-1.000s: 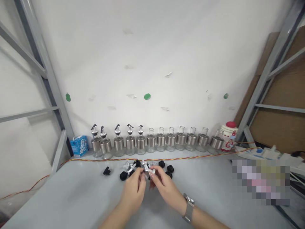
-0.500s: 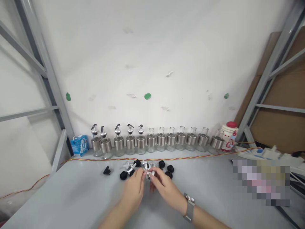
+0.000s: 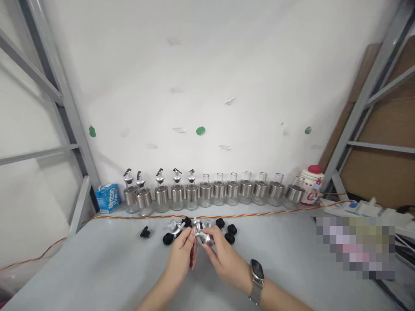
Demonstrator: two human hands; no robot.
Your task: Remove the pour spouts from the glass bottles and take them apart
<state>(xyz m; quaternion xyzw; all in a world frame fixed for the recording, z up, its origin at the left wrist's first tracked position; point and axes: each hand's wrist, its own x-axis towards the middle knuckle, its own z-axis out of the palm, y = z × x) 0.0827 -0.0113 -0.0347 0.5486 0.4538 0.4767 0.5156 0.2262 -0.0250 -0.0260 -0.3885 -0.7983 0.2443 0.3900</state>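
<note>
My right hand (image 3: 227, 255), with a watch on its wrist, grips a silver pour spout (image 3: 205, 238) between thumb and fingers. The spout lies tilted, its narrow end toward my left hand (image 3: 184, 249). The left thumb and forefinger are pinched at that narrow end; the exact contact is partly hidden. Just beyond my hands lies a cluster of loose parts: silver spout pieces (image 3: 177, 227), a black stopper (image 3: 167, 239) on the left and several more black stoppers (image 3: 230, 238) on the right. A black flip-cap piece (image 3: 145, 232) lies apart at the left.
Along the wall stands a row of glass bottles with metal bands; the left ones carry spouts (image 3: 177, 174), the right ones are open-necked (image 3: 247, 188). A twisted cable (image 3: 227, 216) runs before them. A blue carton (image 3: 108, 198), red-lidded jar (image 3: 313, 185) and power strip (image 3: 353, 207) flank the row.
The right hand has turned, bringing the silver body of the spout into view where a white stem showed before. The watch face now points up. The left hand has moved slightly.
</note>
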